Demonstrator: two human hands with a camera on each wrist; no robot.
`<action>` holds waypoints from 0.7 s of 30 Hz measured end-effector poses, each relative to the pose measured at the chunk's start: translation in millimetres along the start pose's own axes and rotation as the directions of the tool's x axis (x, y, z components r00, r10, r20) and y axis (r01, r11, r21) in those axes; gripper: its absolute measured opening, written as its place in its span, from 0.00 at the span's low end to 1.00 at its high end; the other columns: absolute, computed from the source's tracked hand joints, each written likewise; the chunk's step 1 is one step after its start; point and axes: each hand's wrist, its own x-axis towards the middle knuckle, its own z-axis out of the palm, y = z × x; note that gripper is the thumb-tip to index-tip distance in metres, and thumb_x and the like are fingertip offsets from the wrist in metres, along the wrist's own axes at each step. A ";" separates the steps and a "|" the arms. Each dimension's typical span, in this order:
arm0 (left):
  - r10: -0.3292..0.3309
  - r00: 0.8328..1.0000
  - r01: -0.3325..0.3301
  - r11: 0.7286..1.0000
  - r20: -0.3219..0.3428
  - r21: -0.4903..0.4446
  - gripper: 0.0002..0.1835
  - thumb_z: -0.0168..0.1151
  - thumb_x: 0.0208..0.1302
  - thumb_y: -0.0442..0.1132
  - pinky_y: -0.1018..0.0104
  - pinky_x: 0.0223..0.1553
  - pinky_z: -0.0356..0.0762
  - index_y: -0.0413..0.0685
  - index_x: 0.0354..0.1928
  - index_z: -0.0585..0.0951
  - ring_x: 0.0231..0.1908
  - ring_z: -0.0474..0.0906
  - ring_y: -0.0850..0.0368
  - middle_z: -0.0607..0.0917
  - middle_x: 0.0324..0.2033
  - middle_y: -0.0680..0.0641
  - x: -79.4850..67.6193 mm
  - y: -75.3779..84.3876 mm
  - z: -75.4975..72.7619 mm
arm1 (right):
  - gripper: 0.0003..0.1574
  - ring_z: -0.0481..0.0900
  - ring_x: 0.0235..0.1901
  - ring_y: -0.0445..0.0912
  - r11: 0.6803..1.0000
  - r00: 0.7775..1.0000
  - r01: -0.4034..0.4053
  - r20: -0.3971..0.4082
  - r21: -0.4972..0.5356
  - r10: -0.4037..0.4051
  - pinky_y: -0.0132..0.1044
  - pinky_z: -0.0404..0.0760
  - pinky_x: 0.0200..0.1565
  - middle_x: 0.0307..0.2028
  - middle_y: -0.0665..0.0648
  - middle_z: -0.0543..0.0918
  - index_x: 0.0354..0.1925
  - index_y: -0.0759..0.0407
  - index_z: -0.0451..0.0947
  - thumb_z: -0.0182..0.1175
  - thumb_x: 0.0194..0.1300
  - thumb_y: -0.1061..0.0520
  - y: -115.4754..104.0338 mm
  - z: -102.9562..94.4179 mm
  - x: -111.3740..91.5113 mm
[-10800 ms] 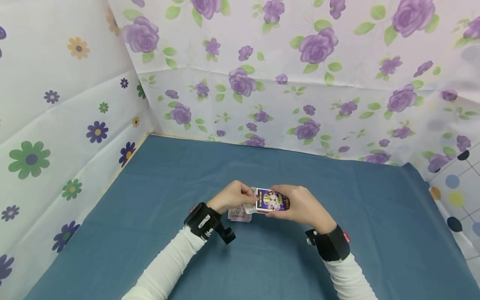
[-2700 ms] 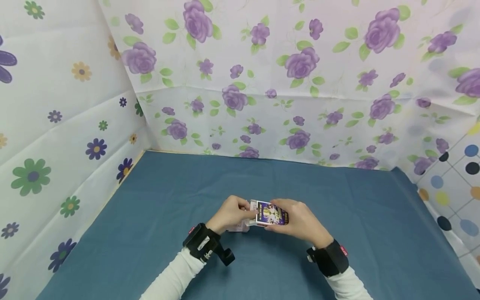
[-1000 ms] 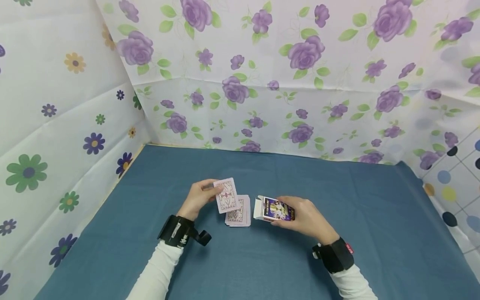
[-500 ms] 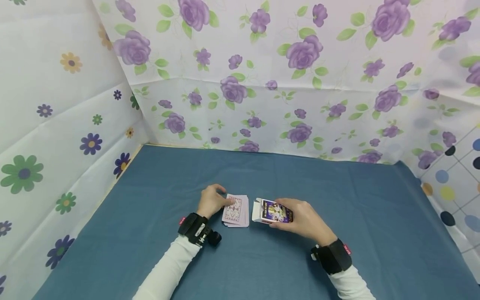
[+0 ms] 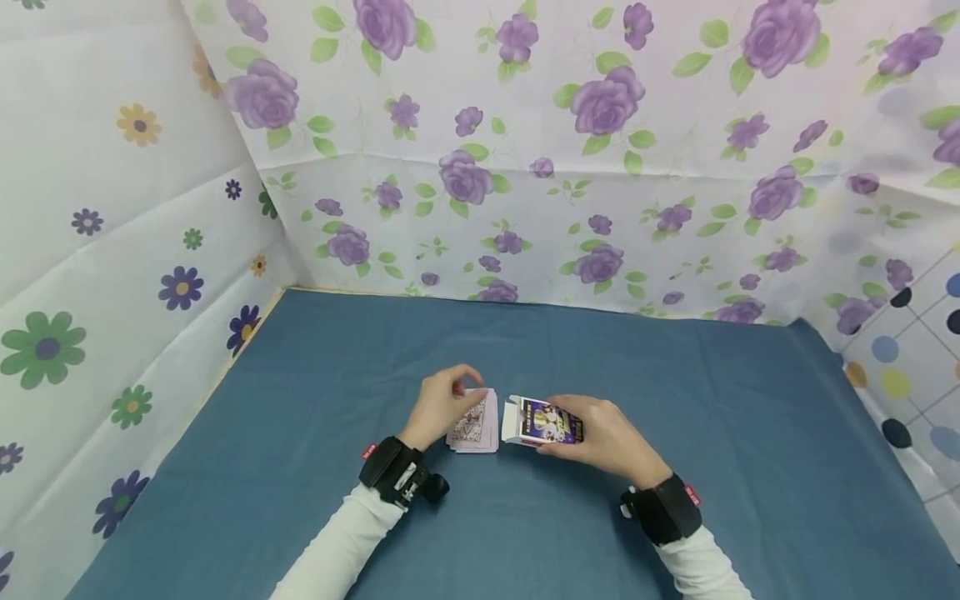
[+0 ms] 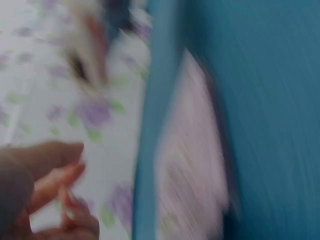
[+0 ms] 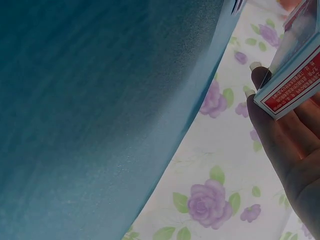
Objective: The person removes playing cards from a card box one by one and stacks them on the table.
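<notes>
Box (image 5: pixel 547 422) gripped by right hand (image 5: pixel 606 435) | left hand (image 5: pixel 438 408) held slack, unclasped | cards (image 5: pixel 474 427) stacked between hands, partly covered by left

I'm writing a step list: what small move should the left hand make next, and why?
Probably reach to the box and feel inside: the left hand looks empty over the stack, while the right hand holds the box with its flap open toward the stack. Whether cards are inside is hidden.
</notes>
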 end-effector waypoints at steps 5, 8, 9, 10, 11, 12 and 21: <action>0.109 0.977 -0.092 0.991 0.183 -0.099 0.06 0.64 0.65 0.40 0.72 0.26 0.57 0.49 0.36 0.87 0.19 0.60 0.65 0.71 0.18 0.53 -5.1 24.6 2.6 | 0.42 0.83 0.43 0.44 1.000 1.000 0.014 0.002 -0.012 -0.014 0.36 0.80 0.40 0.50 0.57 0.84 0.57 0.59 0.78 0.71 0.52 0.36 -3.1 -2.7 0.9; 0.076 0.974 -0.063 0.996 0.215 -0.067 0.07 0.64 0.64 0.39 0.73 0.25 0.55 0.47 0.30 0.87 0.17 0.59 0.65 0.71 0.16 0.53 -8.6 30.4 9.5 | 0.41 0.83 0.44 0.44 0.999 1.000 0.027 0.006 -0.027 -0.027 0.37 0.80 0.41 0.50 0.56 0.84 0.57 0.57 0.78 0.71 0.52 0.36 -7.6 -4.2 1.9; 0.060 0.974 -0.050 0.997 0.217 -0.054 0.08 0.65 0.63 0.39 0.73 0.24 0.55 0.46 0.28 0.86 0.17 0.60 0.65 0.71 0.16 0.53 -9.7 31.2 11.9 | 0.41 0.83 0.44 0.44 0.999 0.999 0.032 0.007 -0.030 -0.031 0.37 0.80 0.41 0.50 0.56 0.84 0.57 0.57 0.78 0.71 0.52 0.36 -9.1 -4.3 2.1; 0.043 0.975 -0.034 0.999 0.220 -0.042 0.09 0.65 0.63 0.39 0.74 0.23 0.55 0.46 0.26 0.86 0.17 0.61 0.65 0.71 0.15 0.54 -10.8 31.4 14.2 | 0.41 0.83 0.44 0.44 0.999 0.999 0.036 0.008 -0.034 -0.036 0.37 0.80 0.42 0.50 0.56 0.84 0.57 0.56 0.78 0.71 0.52 0.36 -10.7 -4.3 2.2; 0.031 0.975 -0.024 0.999 0.221 -0.032 0.10 0.65 0.62 0.38 0.74 0.22 0.56 0.45 0.24 0.85 0.16 0.62 0.66 0.72 0.14 0.54 -11.5 31.4 16.3 | 0.41 0.83 0.44 0.44 0.998 0.999 0.040 0.008 -0.039 -0.040 0.38 0.80 0.42 0.50 0.55 0.84 0.57 0.56 0.78 0.70 0.52 0.35 -11.9 -3.9 2.1; 0.017 0.974 -0.011 1.000 0.226 -0.029 0.10 0.65 0.62 0.38 0.74 0.20 0.56 0.45 0.22 0.84 0.15 0.62 0.66 0.71 0.13 0.54 -11.9 31.3 18.2 | 0.41 0.83 0.44 0.44 0.998 0.999 0.044 0.004 -0.046 -0.044 0.38 0.80 0.42 0.49 0.55 0.84 0.56 0.56 0.78 0.70 0.52 0.35 -13.3 -3.8 1.8; -0.086 0.957 0.134 0.979 0.277 -0.156 0.08 0.65 0.59 0.31 0.73 0.17 0.59 0.37 0.23 0.84 0.12 0.61 0.66 0.71 0.10 0.55 -10.2 32.7 19.6 | 0.42 0.83 0.46 0.45 0.997 0.997 0.061 -0.043 -0.046 -0.063 0.38 0.80 0.42 0.50 0.55 0.84 0.57 0.56 0.78 0.70 0.51 0.33 -18.7 -5.7 1.3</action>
